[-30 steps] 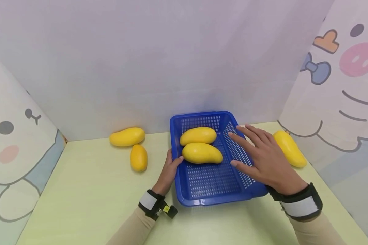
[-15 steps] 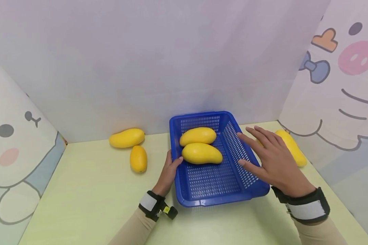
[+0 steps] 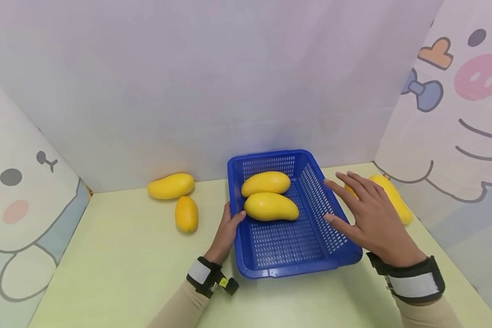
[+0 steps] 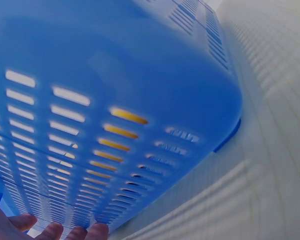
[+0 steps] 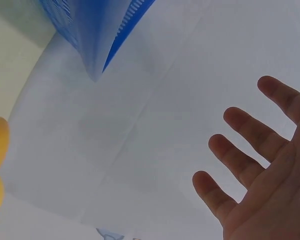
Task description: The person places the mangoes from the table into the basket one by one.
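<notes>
The blue plastic basket (image 3: pixel 287 272) stands tilted in the middle of the table, with two yellow mangoes, a rear mango (image 3: pixel 265 183) and a front mango (image 3: pixel 271 207), lying side by side within. Gripping its left rim is my left hand (image 3: pixel 224 233), thumb over the edge. In the left wrist view its fingertips (image 4: pixel 52 231) lie against the slotted outer wall. My right hand (image 3: pixel 366 216) hovers with spread fingers just right of the basket, holding nothing. Behind that hand lies a long mango (image 3: pixel 393 200), and beside it a second mango (image 3: pixel 350 191) is mostly hidden by the fingers.
On the left part of the table (image 3: pixel 119 255) lie two more mangoes, one lengthwise along the back wall (image 3: pixel 171 186) and a smaller mango (image 3: pixel 186 214) in front of it. Printed fabric walls close in the table at the back and both sides.
My right hand has moved to the right, off the basket's right rim and closer to the mangoes there. The left hand and the mangoes stay in place.
</notes>
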Available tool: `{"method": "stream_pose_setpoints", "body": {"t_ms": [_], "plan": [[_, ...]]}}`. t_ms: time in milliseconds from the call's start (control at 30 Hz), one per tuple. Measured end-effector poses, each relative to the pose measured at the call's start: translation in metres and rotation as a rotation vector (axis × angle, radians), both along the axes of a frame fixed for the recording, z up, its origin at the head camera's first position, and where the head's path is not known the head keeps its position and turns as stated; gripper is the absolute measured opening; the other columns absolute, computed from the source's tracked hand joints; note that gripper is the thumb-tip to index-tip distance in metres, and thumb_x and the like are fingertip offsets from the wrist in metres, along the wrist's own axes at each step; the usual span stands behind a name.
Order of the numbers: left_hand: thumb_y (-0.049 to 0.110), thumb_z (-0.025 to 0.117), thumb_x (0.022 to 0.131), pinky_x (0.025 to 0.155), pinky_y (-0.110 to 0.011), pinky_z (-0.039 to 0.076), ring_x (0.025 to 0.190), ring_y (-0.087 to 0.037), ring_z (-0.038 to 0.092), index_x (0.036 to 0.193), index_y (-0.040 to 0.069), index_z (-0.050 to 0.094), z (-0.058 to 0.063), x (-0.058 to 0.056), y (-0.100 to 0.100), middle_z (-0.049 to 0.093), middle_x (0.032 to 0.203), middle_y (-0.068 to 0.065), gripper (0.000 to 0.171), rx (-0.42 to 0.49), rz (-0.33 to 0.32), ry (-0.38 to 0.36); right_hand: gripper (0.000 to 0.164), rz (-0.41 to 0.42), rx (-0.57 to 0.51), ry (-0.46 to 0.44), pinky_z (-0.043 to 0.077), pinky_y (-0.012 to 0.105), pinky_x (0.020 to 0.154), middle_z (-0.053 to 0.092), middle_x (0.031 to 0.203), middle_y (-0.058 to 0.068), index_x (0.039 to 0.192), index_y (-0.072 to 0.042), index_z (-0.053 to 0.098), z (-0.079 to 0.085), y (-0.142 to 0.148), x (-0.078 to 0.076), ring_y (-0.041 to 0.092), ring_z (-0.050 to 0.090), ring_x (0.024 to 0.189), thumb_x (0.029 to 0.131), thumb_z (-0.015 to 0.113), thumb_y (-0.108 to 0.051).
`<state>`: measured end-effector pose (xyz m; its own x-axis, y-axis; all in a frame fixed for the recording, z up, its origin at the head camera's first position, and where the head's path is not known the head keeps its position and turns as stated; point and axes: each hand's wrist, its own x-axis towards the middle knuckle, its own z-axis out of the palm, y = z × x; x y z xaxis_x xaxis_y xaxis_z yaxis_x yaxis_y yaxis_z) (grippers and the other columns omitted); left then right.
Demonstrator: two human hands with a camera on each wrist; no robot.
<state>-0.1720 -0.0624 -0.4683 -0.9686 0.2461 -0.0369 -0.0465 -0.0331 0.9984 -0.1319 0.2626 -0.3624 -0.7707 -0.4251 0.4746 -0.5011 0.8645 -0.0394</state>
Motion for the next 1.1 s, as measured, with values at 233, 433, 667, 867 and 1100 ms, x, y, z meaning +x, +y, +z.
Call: {"method": "stream_pose_setpoints", "body": {"t_ms": [233, 433, 667, 867, 1100], "plan": [[0.035, 0.04, 0.099, 0.106, -0.047, 0.023, 0.13, -0.022, 0.031, 0.147, 0.02, 0.013, 0.0, -0.001, 0.001, 0.026, 0.148, -0.008, 0.057, -0.001, -0.012, 0.001, 0.073, -0.028, -0.008, 0.002, 0.02, 0.056, 0.103, 0.033, 0.146, 0.01, 0.144, -0.027, 0.034, -0.006, 0.006, 0.001, 0.03, 0.022, 0.135, 0.081, 0.059, -0.054], [0.036, 0.04, 0.099, 0.106, -0.049, 0.021, 0.131, -0.025, 0.029, 0.147, 0.02, 0.012, -0.001, 0.0, 0.001, 0.024, 0.149, -0.011, 0.058, -0.009, -0.014, 0.007, 0.073, -0.048, -0.012, -0.008, 0.021, 0.056, 0.103, 0.034, 0.145, 0.011, 0.144, -0.027, 0.034, -0.008, 0.009, 0.004, 0.03, 0.022, 0.135, 0.081, 0.058, -0.054], [0.037, 0.041, 0.098, 0.106, -0.048, 0.022, 0.13, -0.023, 0.031, 0.146, 0.02, 0.013, -0.003, -0.001, -0.001, 0.026, 0.148, -0.01, 0.058, -0.004, -0.008, 0.007, 0.073, -0.056, -0.026, 0.005, 0.022, 0.056, 0.103, 0.036, 0.144, 0.012, 0.144, -0.026, 0.035, -0.007, 0.01, 0.004, 0.031, 0.024, 0.134, 0.08, 0.06, -0.053], [0.035, 0.041, 0.098, 0.106, -0.048, 0.023, 0.128, -0.022, 0.033, 0.146, 0.02, 0.014, -0.006, -0.002, 0.0, 0.029, 0.145, -0.007, 0.057, -0.004, -0.006, 0.005, 0.072, -0.078, -0.034, 0.004, 0.019, 0.056, 0.104, 0.036, 0.144, 0.012, 0.144, -0.027, 0.035, -0.007, 0.014, 0.003, 0.031, 0.023, 0.134, 0.081, 0.06, -0.052], [0.037, 0.04, 0.098, 0.106, -0.048, 0.023, 0.13, -0.023, 0.031, 0.146, 0.02, 0.013, -0.004, -0.002, -0.001, 0.027, 0.147, -0.009, 0.058, -0.009, -0.011, 0.013, 0.072, -0.072, -0.046, 0.033, 0.022, 0.058, 0.101, 0.037, 0.143, 0.012, 0.143, -0.026, 0.036, -0.006, 0.018, 0.001, 0.032, 0.025, 0.133, 0.08, 0.061, -0.05]]}}
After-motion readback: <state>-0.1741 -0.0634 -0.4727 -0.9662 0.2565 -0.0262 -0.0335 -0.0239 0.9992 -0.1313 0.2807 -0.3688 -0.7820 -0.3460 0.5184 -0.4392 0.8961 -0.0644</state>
